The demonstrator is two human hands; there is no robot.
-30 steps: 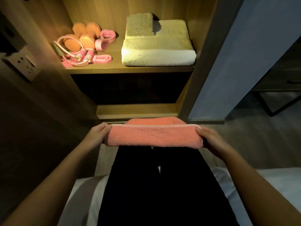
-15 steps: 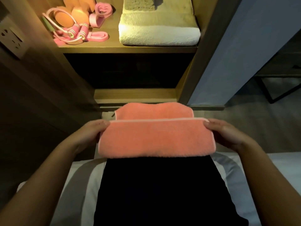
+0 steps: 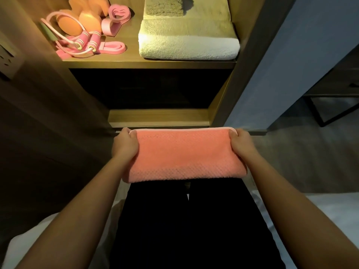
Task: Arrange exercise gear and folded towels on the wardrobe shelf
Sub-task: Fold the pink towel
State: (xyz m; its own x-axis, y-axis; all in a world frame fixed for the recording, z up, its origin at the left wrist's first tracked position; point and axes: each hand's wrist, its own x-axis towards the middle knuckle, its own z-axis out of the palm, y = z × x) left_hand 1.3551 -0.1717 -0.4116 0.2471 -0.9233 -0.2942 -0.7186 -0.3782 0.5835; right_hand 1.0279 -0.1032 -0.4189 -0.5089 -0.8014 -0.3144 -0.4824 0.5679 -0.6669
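- Holding the folded coral towel (image 3: pixel 184 154) level over the lap at centre frame, well short of the lit shelf (image 3: pixel 151 64) at 12 o'clock.
- Gripping both short ends: left hand (image 3: pixel 125 145) curled round the 9 o'clock end, right hand (image 3: pixel 241 145) curled round the 3 o'clock end.
- Judged as the carrying step for this towel, not yet placed.
- Next, probably: raise and reach toward 12 o'clock, keep the fold flat, and set it on the towel stack at 1 o'clock.
- Counted, towels: three. One in hand, plus a white towel (image 3: pixel 188 45) with a smaller grey-green towel (image 3: pixel 165 6) lying on it.
- Counted, gear at 11 o'clock: apparently two orange dumbbells (image 3: pixel 77 22), cropped by the frame edge; one jump rope (image 3: pixel 85 41) with two pink handles; one flat pink band (image 3: pixel 111 49); one pink figure-eight band (image 3: pixel 116 16).
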